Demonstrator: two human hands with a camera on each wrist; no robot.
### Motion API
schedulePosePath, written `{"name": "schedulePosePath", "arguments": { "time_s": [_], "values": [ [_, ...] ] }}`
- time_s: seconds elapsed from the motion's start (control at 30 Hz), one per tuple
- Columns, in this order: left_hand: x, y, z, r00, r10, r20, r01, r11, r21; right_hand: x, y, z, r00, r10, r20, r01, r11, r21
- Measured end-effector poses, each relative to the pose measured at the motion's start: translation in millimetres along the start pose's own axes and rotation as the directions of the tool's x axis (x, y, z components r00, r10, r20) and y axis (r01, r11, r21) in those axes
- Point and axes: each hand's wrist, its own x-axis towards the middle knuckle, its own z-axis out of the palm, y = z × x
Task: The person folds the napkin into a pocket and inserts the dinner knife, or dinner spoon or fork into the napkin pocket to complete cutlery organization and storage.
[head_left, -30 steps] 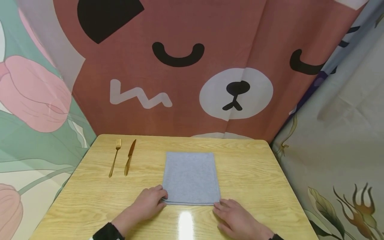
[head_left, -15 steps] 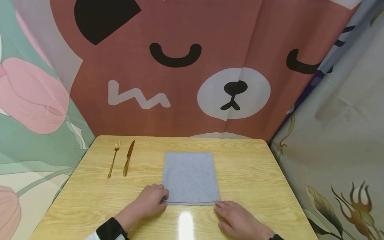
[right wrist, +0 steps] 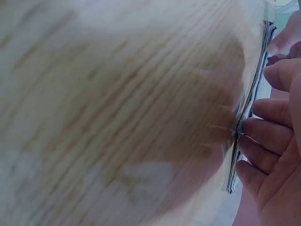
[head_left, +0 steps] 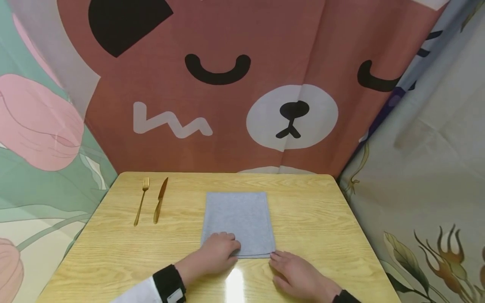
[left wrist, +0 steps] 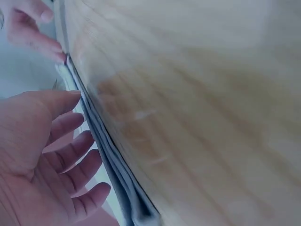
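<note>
A folded grey-blue cloth (head_left: pixel 242 210) lies flat and square on the wooden table. My left hand (head_left: pixel 218 252) is over its near edge, left of the middle, fingers loosely bent. In the left wrist view the cloth's stacked layers (left wrist: pixel 106 143) run alongside the fingertips, and thumb and fingers stand apart without pinching. Fingers extended, my right hand (head_left: pixel 297 271) touches the cloth's near right corner. The right wrist view has those fingertips (right wrist: pixel 246 143) against the layered edge, with part of the left hand beyond.
A gold fork (head_left: pixel 142 202) and a gold knife (head_left: pixel 161 201) lie side by side on the table (head_left: pixel 318 219), left of the cloth. Printed curtains hang behind the table, the rear one (head_left: pixel 223 126) with a bear face, and on both sides.
My left hand has slid right from the cloth's near left corner along its near edge. The right hand stays at the near right corner. The head view has shifted slightly.
</note>
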Motion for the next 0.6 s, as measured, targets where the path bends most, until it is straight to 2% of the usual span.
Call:
{"name": "schedulePosePath", "arguments": {
  "time_s": [0.1, 0.3, 0.47, 0.6],
  "values": [
    [17.8, 10.5, 2.4, 1.0, 0.015, 0.017, -0.015, 1.0, 0.016, 3, 1, 0, 1.0, 0.012, 0.013, -0.012, 1.0, 0.02],
    [47.9, 30.4, 4.9, 0.999, 0.047, -0.003, -0.047, 0.997, 0.06, 1, 5, 2, 1.0, -0.01, 0.008, 0.009, 0.999, 0.05],
    [61.3, 41.8, 6.7, 0.997, 0.078, 0.005, -0.078, 0.993, 0.092, 0, 7, 3, 1.0, -0.023, -0.008, 0.024, 0.997, 0.077],
    [68.4, 47.2, 13.5, 0.994, 0.113, 0.004, -0.113, 0.985, 0.132, -2, 8, 4, 0.998, -0.039, -0.043, 0.042, 0.997, 0.06]
  ]
}}
